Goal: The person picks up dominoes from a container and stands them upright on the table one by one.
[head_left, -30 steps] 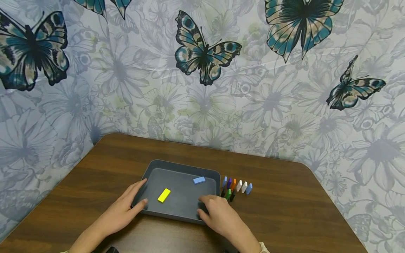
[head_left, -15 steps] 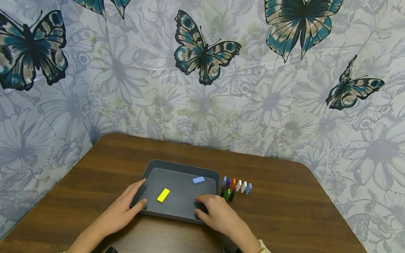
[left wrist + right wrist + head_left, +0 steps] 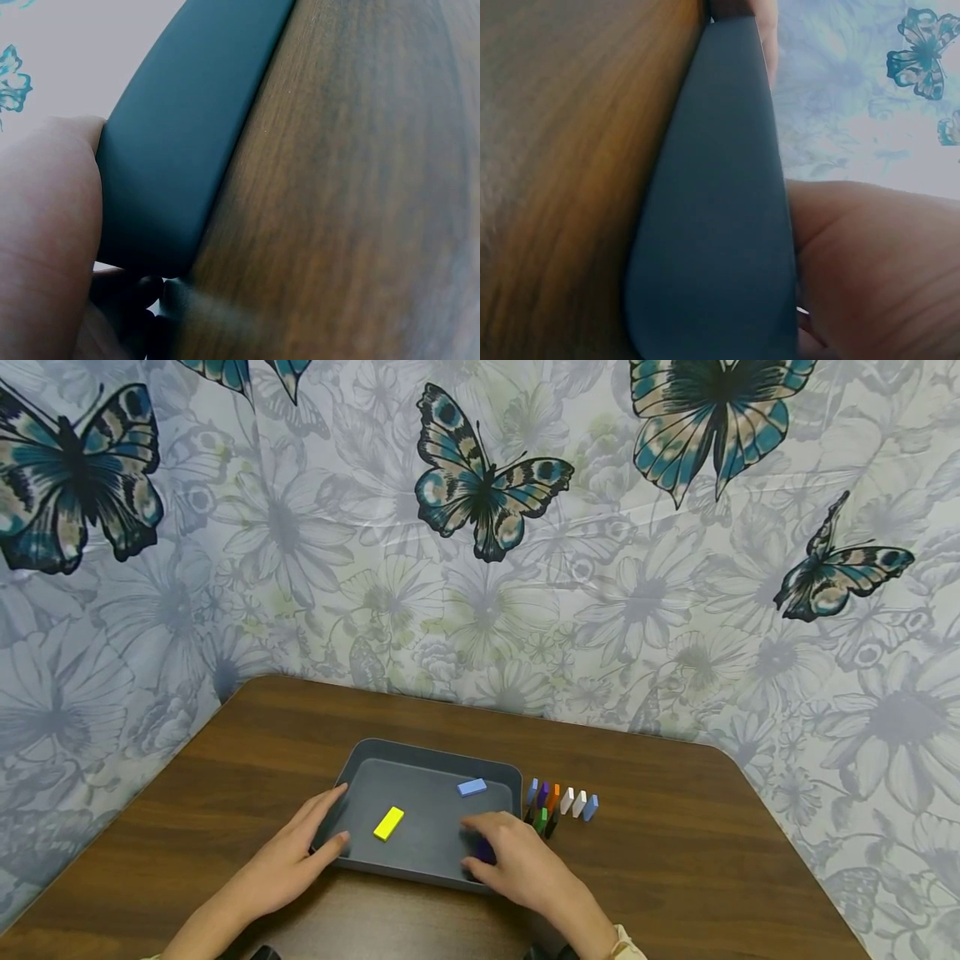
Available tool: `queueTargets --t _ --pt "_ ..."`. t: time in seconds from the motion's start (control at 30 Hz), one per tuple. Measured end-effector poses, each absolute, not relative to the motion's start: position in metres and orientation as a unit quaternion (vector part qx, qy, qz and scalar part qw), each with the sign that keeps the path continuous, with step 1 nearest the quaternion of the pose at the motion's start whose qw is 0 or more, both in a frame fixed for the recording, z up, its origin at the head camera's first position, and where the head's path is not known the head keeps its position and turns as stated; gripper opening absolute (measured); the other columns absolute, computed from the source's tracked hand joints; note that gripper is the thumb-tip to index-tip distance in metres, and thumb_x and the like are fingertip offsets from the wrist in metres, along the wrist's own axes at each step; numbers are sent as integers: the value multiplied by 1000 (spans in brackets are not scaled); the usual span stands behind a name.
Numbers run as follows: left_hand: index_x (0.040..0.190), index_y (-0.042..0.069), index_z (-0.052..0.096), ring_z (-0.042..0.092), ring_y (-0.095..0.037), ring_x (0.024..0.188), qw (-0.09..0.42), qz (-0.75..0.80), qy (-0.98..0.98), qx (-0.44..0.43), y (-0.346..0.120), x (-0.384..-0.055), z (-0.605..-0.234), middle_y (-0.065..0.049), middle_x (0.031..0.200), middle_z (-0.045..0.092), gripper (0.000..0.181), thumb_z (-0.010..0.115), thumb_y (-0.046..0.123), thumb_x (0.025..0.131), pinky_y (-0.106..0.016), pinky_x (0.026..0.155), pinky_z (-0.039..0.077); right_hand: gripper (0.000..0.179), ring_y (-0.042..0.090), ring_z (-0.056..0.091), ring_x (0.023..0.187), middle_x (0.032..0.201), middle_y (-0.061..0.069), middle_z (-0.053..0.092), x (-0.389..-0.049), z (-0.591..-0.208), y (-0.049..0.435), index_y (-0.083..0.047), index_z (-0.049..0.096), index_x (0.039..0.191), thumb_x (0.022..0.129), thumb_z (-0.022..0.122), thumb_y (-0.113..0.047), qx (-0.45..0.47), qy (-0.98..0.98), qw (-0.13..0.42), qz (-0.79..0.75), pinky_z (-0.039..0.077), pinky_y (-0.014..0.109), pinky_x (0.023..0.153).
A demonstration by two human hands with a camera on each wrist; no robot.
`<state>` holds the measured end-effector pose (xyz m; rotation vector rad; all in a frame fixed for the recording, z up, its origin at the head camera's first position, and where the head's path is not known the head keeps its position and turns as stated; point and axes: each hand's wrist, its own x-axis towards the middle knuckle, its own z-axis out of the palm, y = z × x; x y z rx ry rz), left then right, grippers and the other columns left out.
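Two hands flank the tray (image 3: 420, 860): the left hand (image 3: 288, 867) spread along its edge, the right hand (image 3: 521, 864) with thumb and fingers apart around a dark purple block (image 3: 486, 850), whether pinching it I cannot tell. Hidden half a second ago, that block now shows, apparently a third in the tray, with the yellow block (image 3: 388, 824) between the hands and the blue block (image 3: 472, 787) beyond the right.

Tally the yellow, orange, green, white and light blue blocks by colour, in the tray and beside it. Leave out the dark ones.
Yellow block: 1
Orange block: 1
Green block: 1
White blocks: 2
Light blue blocks: 3 (1 in the tray, 2 beside it)
Total: 8
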<state>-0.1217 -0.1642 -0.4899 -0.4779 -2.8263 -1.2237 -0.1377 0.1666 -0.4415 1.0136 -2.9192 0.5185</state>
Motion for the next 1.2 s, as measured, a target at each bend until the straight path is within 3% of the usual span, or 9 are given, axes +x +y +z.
queueTargets --t 0.27,0.63,0.87,1.03,1.2 --pt "153 17 24 34 -35 138 10 -389 -909 -151 -164 -123 -488 -9 154 29 65 47 46 100 -60 101 37 48 18 59 112 122 1 65 -140 -438 172 -10 61 127 87 72 -34 307 -942 -10 137 51 34 92" --pt "153 17 24 34 -35 138 9 -388 -910 -148 -164 -123 -489 -10 154 29 65 47 46 100 -61 101 36 40 15 61 108 118 -1 67 -139 -439 173 -12 64 122 87 72 -31 317 -940 -20 128 52 32 89" --pt "154 19 22 33 -36 138 4 -392 -908 -145 -164 -125 -489 -11 154 28 66 47 47 99 -62 101 36 42 14 61 108 118 -1 65 -137 -442 174 -10 63 121 87 71 -34 314 -940 14 135 52 32 89" --pt "154 19 22 34 -36 138 5 -390 -909 -146 -164 -124 -489 -10 154 28 66 47 47 99 -61 101 36 36 8 57 85 102 -3 63 -136 -444 173 -11 66 108 84 74 -36 296 -944 44 138 51 24 73" --pt "154 19 22 33 -35 138 4 -392 -908 -148 -164 -124 -488 -10 154 28 66 47 47 99 -61 101 36 25 2 44 66 82 -7 56 -136 -446 172 -15 63 90 82 75 -36 278 -948 39 148 42 17 59"
